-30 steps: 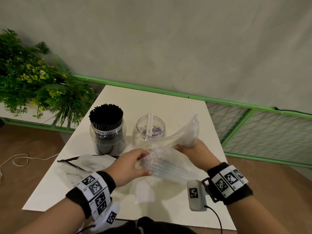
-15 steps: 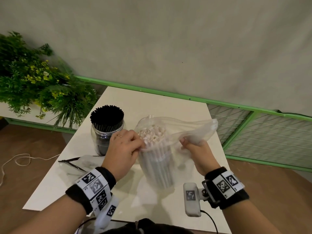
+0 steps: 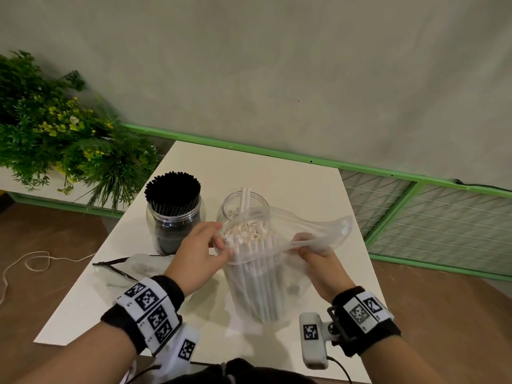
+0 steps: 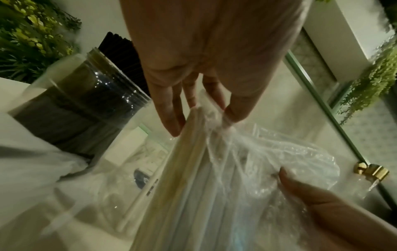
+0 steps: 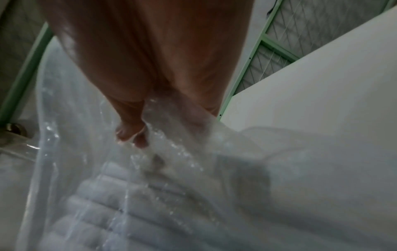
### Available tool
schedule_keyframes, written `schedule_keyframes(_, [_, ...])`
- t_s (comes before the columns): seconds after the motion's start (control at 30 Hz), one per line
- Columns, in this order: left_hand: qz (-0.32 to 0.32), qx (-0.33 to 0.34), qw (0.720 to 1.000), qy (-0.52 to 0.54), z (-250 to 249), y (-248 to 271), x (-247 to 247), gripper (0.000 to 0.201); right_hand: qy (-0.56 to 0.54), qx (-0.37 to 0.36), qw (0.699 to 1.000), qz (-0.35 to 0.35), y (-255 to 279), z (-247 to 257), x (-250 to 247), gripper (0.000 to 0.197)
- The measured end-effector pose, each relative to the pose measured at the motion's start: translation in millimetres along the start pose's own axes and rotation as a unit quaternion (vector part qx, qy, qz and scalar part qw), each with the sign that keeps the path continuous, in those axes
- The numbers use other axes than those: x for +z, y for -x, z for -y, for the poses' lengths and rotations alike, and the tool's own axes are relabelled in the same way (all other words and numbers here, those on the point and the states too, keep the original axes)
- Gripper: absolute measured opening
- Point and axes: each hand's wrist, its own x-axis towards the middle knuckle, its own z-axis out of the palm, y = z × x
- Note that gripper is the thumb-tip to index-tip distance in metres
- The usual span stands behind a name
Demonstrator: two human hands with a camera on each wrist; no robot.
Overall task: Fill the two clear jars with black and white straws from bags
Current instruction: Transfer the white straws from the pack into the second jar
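A clear bag of white straws stands upright on the white table, with its mouth pulled wide. My left hand pinches the bag's left rim; in the left wrist view the fingertips close on film and straw tops. My right hand pinches the right rim, with the film bunched under its fingers. Behind the bag stands a clear jar holding two white straws. To its left, another jar is packed with black straws.
A flattened empty clear bag with a few loose black straws lies on the table left of my left hand. A leafy plant stands beyond the table's left edge. A green-framed wire panel borders the right side.
The bag of white straws went from lying tilted between my hands to standing upright, and both hands pulled its mouth open. In the last half second little has moved.
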Motion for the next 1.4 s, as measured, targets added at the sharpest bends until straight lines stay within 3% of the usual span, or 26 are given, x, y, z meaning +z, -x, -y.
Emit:
schedule_keyframes(0.07, [-0.005, -0.011, 0.999, 0.034, -7.5, -1.4, -1.0, 0.020, -0.050, 0.007, 0.999, -0.003, 0.1, 4.1, 6.2, 0.016])
schedule_keyframes(0.13, [-0.005, -0.030, 0.996, 0.088, -10.0, -2.5, -2.9, 0.036, -0.063, -0.003, 0.998, 0.001, -1.1, 6.8, 8.3, 0.020])
schedule_keyframes(0.27, [0.026, -0.105, 0.977, 0.183, -4.3, -1.2, -0.1, 0.060, -0.003, -0.031, 0.999, 0.014, -1.8, 0.6, 6.8, 0.011])
schedule_keyframes(0.53, [0.134, -0.219, 0.915, 0.312, -1.8, -1.3, 0.8, 0.078, -0.006, -0.033, 0.999, 0.038, 1.8, -10.9, 6.4, 0.024])
schedule_keyframes(0.63, [0.199, -0.224, 0.901, 0.313, -8.8, 5.6, 2.4, 0.083, 0.016, -0.031, 0.999, 0.029, 2.7, -14.2, 9.9, 0.016])
schedule_keyframes(0.7, [0.201, -0.225, 0.899, 0.317, -7.9, 5.4, 3.1, 0.080, 0.036, -0.022, 0.999, 0.015, 1.6, -16.6, 11.1, 0.015])
schedule_keyframes(0.83, [0.182, -0.255, 0.901, 0.299, -4.0, 0.7, -0.1, 0.054, 0.056, 0.010, 0.998, -0.010, -0.3, -23.3, 10.6, 0.019])
schedule_keyframes(1.0, [0.157, -0.288, 0.882, 0.337, -4.9, -1.8, -1.3, 0.029, 0.068, 0.019, 0.997, -0.012, 0.6, -20.9, 12.6, 0.021])
schedule_keyframes(1.2, [0.129, -0.262, 0.891, 0.348, -12.0, -2.3, 7.4, 0.035, 0.077, 0.034, 0.996, -0.015, 0.8, -21.6, 18.3, 0.021])
schedule_keyframes(1.3, [0.119, -0.233, 0.899, 0.351, -15.0, -2.7, 11.1, 0.048, 0.067, 0.030, 0.997, -0.040, 0.9, -20.0, 19.6, 0.023])
schedule_keyframes(1.4, [0.112, -0.206, 0.918, 0.320, -15.9, -5.1, 11.6, 0.042, 0.068, 0.017, 0.997, -0.022, 1.8, -16.5, 21.7, 0.023])
